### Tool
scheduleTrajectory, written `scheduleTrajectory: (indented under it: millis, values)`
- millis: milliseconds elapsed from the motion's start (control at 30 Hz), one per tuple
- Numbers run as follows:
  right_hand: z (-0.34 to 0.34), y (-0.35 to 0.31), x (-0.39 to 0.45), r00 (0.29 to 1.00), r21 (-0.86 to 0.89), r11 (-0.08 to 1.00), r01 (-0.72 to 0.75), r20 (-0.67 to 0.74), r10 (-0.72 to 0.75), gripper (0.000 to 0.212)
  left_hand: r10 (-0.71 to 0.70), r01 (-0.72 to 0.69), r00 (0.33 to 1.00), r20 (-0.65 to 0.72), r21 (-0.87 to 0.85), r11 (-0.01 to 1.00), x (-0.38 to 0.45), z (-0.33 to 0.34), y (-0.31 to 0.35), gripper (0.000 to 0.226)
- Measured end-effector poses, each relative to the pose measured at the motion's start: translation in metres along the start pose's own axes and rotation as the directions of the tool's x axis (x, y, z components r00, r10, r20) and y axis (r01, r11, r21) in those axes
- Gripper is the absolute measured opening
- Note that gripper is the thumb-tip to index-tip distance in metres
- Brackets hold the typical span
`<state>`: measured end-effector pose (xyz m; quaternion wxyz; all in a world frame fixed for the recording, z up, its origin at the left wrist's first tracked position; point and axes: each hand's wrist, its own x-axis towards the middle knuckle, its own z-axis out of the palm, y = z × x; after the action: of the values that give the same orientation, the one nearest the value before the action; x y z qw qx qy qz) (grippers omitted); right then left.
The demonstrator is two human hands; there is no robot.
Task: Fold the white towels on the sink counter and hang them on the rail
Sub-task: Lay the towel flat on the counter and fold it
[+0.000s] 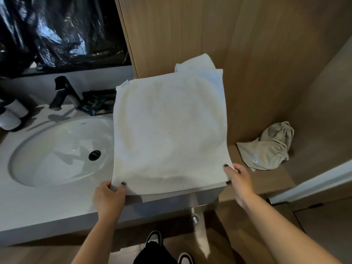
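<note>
Head view: both hands (109, 195) (237, 178) pinch the white towel's (169, 130) near corners.

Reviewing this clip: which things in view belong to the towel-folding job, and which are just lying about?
Job:
white towel, pinched at its near corners by left hand and right hand
second white towel behind it
sink counter

Lying about:
black tap
dark packet
beige drawstring bag
white bottles

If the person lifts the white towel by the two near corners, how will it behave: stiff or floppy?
Probably floppy: the white towel lies flat along the counter and is pinched by the left hand and right hand. It likely sags between them. It seems light, needing only fingertips.
</note>
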<state>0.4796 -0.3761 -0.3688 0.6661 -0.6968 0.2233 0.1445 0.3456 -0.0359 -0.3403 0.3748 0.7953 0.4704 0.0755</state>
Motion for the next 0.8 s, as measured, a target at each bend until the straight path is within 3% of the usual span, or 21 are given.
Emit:
scheduleTrajectory:
  millis: [100, 267, 400, 567, 667, 800]
  values:
    - [-0.012, 0.0, -0.002, 0.996, -0.058, 0.997, -0.048, 0.073, 0.052, 0.02, -0.008, 0.007, 1.0, 0.028, 0.032, 0.999, 0.002, -0.004, -0.006, 0.026]
    - [-0.036, -0.009, -0.019, 0.983, -0.148, 0.988, -0.048, 0.168, 0.073, 0.018, -0.067, 0.068, 0.998, 0.007, -0.058, 0.996, -0.002, -0.014, -0.013, 0.028]
    - [-0.041, -0.024, -0.036, 0.989, -0.167, 0.978, 0.125, 0.093, -0.111, 0.014, -0.053, 0.035, 0.996, -0.073, -0.227, 0.973, -0.016, -0.027, -0.009, 0.024]
    - [-0.039, -0.058, -0.057, 0.954, 0.0, 0.959, 0.282, 0.105, -0.281, 0.018, -0.002, -0.059, 0.99, -0.138, -0.438, 0.897, -0.029, -0.055, 0.017, 0.027]
    - [-0.042, -0.077, -0.072, 0.923, 0.153, 0.946, 0.284, 0.225, -0.313, 0.021, 0.091, -0.104, 0.995, -0.051, -0.568, 0.816, -0.032, -0.08, 0.03, 0.031]
    - [-0.049, -0.114, -0.082, 0.913, 0.197, 0.949, 0.248, 0.28, -0.296, 0.019, 0.173, 0.052, 0.967, 0.186, -0.811, 0.583, -0.021, -0.107, 0.05, 0.028]
